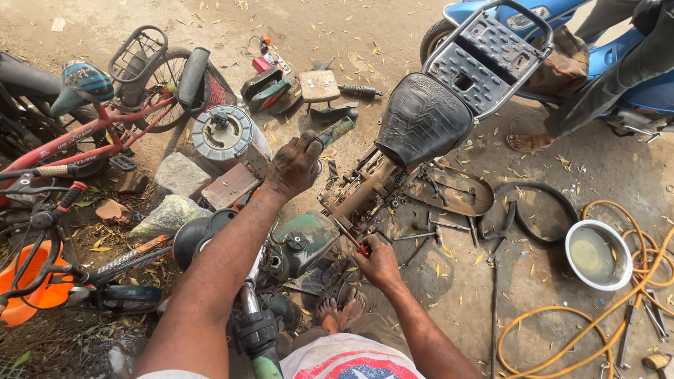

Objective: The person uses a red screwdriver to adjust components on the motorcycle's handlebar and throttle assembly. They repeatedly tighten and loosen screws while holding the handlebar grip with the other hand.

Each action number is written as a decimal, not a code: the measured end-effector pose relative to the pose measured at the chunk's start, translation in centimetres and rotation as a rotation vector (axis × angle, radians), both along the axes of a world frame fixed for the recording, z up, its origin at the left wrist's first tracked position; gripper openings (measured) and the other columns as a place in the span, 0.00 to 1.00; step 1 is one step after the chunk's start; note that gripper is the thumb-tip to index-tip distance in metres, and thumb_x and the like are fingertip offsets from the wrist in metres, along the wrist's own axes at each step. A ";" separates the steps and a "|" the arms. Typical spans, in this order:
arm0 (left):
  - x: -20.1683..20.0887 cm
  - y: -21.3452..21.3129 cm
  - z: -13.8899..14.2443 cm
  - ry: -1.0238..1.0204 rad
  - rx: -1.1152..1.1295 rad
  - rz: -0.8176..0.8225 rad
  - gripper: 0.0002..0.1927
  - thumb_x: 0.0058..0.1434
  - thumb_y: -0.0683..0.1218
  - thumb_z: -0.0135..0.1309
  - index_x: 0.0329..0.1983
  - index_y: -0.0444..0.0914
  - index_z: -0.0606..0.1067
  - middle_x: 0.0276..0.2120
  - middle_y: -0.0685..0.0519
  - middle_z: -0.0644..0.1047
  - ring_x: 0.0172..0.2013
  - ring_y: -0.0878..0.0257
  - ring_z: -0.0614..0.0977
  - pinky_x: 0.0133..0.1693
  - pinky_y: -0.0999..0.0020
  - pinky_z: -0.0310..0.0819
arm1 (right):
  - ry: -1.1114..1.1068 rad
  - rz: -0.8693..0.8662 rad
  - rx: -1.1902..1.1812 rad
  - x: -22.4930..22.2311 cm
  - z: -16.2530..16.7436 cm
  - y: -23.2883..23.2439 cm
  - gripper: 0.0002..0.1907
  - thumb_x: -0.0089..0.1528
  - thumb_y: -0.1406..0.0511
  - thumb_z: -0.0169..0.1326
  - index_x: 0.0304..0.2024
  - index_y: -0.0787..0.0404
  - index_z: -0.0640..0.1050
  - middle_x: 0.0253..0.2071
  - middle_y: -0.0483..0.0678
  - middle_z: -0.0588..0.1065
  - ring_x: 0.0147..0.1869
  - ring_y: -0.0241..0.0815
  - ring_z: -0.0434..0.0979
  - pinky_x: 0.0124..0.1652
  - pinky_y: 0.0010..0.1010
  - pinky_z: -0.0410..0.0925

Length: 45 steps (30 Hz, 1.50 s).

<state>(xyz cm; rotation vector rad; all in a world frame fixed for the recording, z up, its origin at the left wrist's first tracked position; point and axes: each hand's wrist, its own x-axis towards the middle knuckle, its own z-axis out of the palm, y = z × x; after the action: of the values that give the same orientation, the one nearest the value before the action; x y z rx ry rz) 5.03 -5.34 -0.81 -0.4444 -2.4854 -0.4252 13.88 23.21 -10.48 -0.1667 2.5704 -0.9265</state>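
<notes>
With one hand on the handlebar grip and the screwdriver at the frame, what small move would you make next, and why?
Probably press the red-handled screwdriver tip squarely into the frame fitting before turning. The right hand holds it at an angle just behind the green tank, while the left hand grips the handlebar grip, seemingly steadying the moped.

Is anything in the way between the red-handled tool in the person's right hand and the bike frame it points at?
Nothing visible. The right hand holds the red-handled tool, and its tip already sits at the rusty frame beside the green fuel tank.
</notes>
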 end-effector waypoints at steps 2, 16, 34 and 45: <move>0.1 0.0 0.3 -0.040 0.019 0.013 0.12 0.63 0.40 0.52 0.49 0.35 0.68 0.50 0.38 0.74 0.39 0.45 0.81 0.39 0.50 0.80 | 0.012 0.006 -0.003 0.0 0.3 -0.1 0.20 0.56 0.59 0.67 0.46 0.62 0.78 0.36 0.55 0.82 0.40 0.48 0.84 0.44 0.41 0.74; 0.1 -0.1 0.5 -0.010 -0.024 0.017 0.16 0.60 0.39 0.52 0.52 0.34 0.69 0.51 0.35 0.75 0.39 0.45 0.82 0.39 0.53 0.81 | -0.050 0.023 -0.045 0.3 0.7 -0.5 0.15 0.57 0.62 0.64 0.42 0.62 0.78 0.31 0.54 0.81 0.34 0.49 0.84 0.40 0.41 0.74; -0.2 0.0 -1.1 0.036 -0.008 -0.044 0.18 0.60 0.40 0.52 0.53 0.33 0.70 0.50 0.36 0.76 0.40 0.42 0.80 0.41 0.49 0.79 | -0.058 -0.002 -0.076 1.0 -1.1 0.1 0.17 0.57 0.61 0.64 0.45 0.61 0.77 0.36 0.56 0.82 0.40 0.49 0.84 0.44 0.42 0.73; -0.3 0.2 -1.4 0.039 0.005 -0.049 0.14 0.58 0.38 0.52 0.48 0.34 0.69 0.50 0.37 0.75 0.42 0.42 0.80 0.41 0.49 0.78 | -0.092 0.027 -0.043 0.9 -0.7 0.1 0.19 0.57 0.60 0.66 0.45 0.61 0.75 0.36 0.56 0.81 0.40 0.50 0.84 0.43 0.43 0.73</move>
<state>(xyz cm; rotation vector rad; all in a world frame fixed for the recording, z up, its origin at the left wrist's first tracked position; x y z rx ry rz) 4.77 -5.17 -2.25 -0.5083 -2.4395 -0.4379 14.75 23.33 -11.15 -0.1659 2.4595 -0.9575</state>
